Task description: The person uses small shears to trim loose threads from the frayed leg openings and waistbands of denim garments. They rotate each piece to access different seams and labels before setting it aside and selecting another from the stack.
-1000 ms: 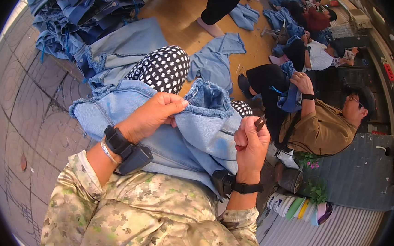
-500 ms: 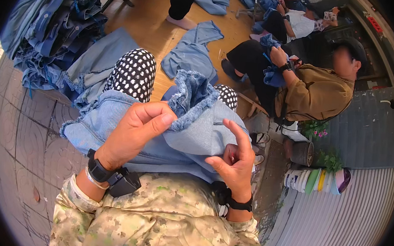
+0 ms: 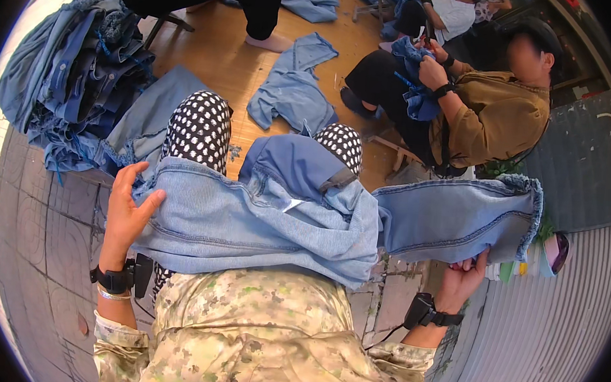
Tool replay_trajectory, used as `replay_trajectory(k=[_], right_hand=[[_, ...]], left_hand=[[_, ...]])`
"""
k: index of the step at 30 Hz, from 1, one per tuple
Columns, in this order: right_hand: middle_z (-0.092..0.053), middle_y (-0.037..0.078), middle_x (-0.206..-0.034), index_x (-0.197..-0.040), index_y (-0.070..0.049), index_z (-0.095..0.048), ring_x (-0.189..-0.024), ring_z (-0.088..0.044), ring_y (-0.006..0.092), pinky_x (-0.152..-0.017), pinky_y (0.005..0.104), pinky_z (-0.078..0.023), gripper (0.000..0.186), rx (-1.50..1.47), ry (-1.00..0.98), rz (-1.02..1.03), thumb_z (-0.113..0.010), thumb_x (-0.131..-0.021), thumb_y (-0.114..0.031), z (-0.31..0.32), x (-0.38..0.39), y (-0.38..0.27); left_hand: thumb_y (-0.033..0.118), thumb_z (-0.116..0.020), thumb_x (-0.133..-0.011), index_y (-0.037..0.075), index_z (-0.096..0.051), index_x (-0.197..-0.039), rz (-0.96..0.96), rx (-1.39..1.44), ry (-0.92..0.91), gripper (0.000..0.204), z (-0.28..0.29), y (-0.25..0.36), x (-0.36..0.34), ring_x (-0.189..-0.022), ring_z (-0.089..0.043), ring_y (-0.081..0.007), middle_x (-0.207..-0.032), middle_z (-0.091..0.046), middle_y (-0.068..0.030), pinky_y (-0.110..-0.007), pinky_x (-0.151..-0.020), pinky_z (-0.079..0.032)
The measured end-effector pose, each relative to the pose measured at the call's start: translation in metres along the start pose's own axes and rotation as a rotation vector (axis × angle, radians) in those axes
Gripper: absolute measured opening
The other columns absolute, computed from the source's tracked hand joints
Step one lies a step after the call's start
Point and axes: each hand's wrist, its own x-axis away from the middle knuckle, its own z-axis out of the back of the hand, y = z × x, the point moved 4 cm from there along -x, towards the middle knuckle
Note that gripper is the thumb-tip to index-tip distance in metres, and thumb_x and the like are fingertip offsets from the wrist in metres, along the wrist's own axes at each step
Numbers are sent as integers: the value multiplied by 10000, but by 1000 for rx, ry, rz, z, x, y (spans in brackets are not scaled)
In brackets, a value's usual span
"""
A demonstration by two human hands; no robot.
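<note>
A pair of light blue jeans (image 3: 246,215) lies across my lap over black-and-white patterned trousers. One leg, wrong side out with dark seams and a frayed hem (image 3: 535,216), stretches out to the right. My left hand (image 3: 128,209) is at the left end of the denim with fingers spread and the thumb over its edge; whether it presses on the cloth I cannot tell. My right hand (image 3: 468,272) has its fingers closed on the lower edge of the outstretched leg, close to the hem. The fingertips there are partly hidden by the denim.
A tall pile of folded jeans (image 3: 77,80) stands at the left. Another garment (image 3: 296,82) lies on the wooden floor (image 3: 223,55) ahead. At the right a seated co-worker (image 3: 495,112) handles denim. A ribbed metal panel (image 3: 554,318) and colourful containers (image 3: 529,262) are at the far right.
The frayed hem, bunched up between my hands before, now lies far to the right with the leg spread out. My left hand has let go and moved left; my right hand moved right and grips the leg.
</note>
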Motion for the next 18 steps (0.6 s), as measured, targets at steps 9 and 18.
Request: replay_trajectory(k=[9, 18], right_hand=[[-299, -23, -478, -636, -155, -392, -449, -285, 149, -493, 321, -251, 440, -87, 536, -28, -443, -1003, -393, 178, -4, -25], [-303, -36, -493, -713, -153, -454, -452, -276, 132, -474, 295, -253, 354, -44, 604, 53, -482, -997, -362, 199, 10, -43]], left_hand=[[416, -675, -862, -18, -531, -1276, 645, 180, -217, 617, -3, -124, 65, -1099, -564, -229, -1199, -598, -188, -324, -956, -415], [295, -659, -897, -18, -579, -1155, 752, 916, -233, 414, 9, -100, 72, -937, -625, -153, -1095, -656, -100, -280, -834, -482]])
